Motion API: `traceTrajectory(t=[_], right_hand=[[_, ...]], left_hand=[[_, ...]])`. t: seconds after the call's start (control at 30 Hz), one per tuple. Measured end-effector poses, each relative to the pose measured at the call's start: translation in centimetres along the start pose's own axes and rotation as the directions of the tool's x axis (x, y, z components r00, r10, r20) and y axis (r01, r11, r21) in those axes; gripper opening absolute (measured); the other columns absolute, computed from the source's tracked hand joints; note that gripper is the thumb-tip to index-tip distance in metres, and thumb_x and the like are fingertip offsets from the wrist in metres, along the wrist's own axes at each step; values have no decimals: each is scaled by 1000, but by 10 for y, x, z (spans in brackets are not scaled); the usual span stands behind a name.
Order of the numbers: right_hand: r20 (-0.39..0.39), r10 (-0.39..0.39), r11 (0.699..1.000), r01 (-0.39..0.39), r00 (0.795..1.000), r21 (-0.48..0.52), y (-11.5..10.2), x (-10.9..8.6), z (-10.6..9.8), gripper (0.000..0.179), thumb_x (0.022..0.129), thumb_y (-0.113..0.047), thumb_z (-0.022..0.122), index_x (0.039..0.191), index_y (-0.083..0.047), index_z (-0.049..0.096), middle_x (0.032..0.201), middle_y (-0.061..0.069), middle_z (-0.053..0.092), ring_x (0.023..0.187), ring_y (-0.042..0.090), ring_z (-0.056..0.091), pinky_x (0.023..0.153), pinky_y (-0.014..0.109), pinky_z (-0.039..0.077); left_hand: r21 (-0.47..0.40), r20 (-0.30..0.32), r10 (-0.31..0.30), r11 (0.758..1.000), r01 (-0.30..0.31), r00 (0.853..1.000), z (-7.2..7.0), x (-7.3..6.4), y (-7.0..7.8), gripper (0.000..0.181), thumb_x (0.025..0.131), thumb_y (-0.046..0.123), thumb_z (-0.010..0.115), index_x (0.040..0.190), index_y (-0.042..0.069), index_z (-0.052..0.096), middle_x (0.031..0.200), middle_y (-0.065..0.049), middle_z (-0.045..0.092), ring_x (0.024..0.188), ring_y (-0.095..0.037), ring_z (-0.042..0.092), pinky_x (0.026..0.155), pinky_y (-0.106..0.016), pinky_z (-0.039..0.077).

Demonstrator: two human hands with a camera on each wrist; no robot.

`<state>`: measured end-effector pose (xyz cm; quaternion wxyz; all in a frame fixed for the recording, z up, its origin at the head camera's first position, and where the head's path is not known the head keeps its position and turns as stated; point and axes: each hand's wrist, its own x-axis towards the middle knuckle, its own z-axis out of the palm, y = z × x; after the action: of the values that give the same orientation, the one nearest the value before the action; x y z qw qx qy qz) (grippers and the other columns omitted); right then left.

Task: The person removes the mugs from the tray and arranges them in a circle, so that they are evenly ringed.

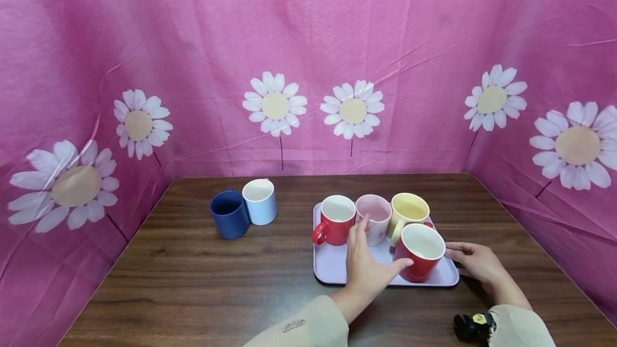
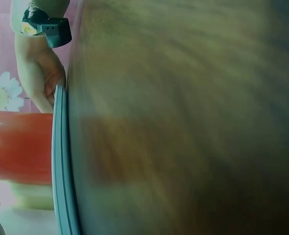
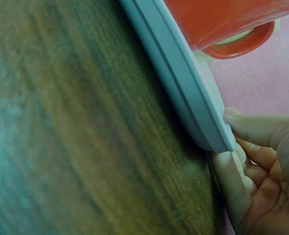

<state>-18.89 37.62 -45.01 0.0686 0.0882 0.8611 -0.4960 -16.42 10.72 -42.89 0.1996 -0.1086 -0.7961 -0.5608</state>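
Observation:
A lilac tray (image 1: 330,269) carries a red mug (image 1: 338,232) at its back left, a pink mug (image 1: 379,232), a pale yellow mug (image 1: 409,209) and another red mug (image 1: 416,269) at the front right. Over the tray, my left hand (image 1: 363,269) spreads its fingers in front of the pink mug, its thumb reaching to the front red mug; whether it touches is unclear. My right hand (image 1: 477,264) pinches the tray's right edge. In the right wrist view its thumb (image 3: 259,128) lies on the rim, with fingers below.
On the left of the brown wooden table (image 1: 193,293) stand a dark blue mug (image 1: 231,224) and a light blue mug (image 1: 261,208), side by side. A pink curtain (image 1: 308,42) with daisies surrounds the table. A black wrist camera (image 1: 469,328) sits by the right sleeve.

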Motion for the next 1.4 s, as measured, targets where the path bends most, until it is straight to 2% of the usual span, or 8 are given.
traceTrajectory(t=[0.1,0.2,0.43,0.63,0.8,0.9,1.13,1.4], right_hand=[[1,-2,1000,2,1000,-1,0,0,0,54,92,-25,64,123,17,50,117,32,55,92,20,61,73,37,55],[0,-1,1000,1,1000,0,0,0,0,54,92,-25,65,123,17,51,116,32,56,92,20,61,73,37,55],[-5,1,1000,-1,1000,-12,0,0,-1,54,92,-25,64,123,16,51,118,34,54,93,22,61,73,37,55],[-5,3,1000,-3,1000,-4,1,1,0,54,92,-25,65,123,16,51,118,33,54,92,21,61,72,37,55],[-3,-10,1000,10,1000,11,2,0,1,53,92,-24,65,123,17,51,116,31,57,89,17,61,72,36,56],[-2,-20,1000,20,1000,16,3,-1,1,52,92,-22,65,123,18,50,115,30,58,88,14,60,72,35,56],[-3,-21,1000,21,1000,16,3,-2,1,53,92,-22,64,123,18,50,116,31,56,89,13,60,72,35,56],[-3,-22,1000,22,1000,15,2,-2,1,52,92,-22,64,123,18,50,116,31,57,88,14,60,72,36,56]], left_hand=[[22,48,-63,998,62,997,5,-1,3,100,58,43,89,141,14,40,136,-3,44,127,-20,39,98,-42,42],[47,67,-86,995,83,994,10,0,5,101,57,43,90,140,14,41,136,-2,45,130,-21,36,100,-44,39],[64,101,-44,997,38,994,24,2,6,100,53,41,92,137,16,43,117,6,50,115,-10,44,93,-31,42],[39,122,-35,999,31,992,33,1,5,97,52,38,94,133,16,46,116,5,49,109,-8,46,89,-25,43],[19,138,38,999,-41,990,39,1,2,87,54,35,93,127,13,50,113,5,49,108,-7,45,90,-21,42],[33,129,74,996,-79,989,43,1,1,85,54,34,94,125,12,52,112,5,47,108,-7,44,90,-20,41],[48,66,61,997,-64,996,52,-1,3,86,49,33,96,122,12,55,109,7,44,106,-7,44,90,-19,40],[78,-8,85,993,-84,996,57,0,4,81,47,33,96,117,12,60,104,7,44,102,-7,45,87,-17,40]])
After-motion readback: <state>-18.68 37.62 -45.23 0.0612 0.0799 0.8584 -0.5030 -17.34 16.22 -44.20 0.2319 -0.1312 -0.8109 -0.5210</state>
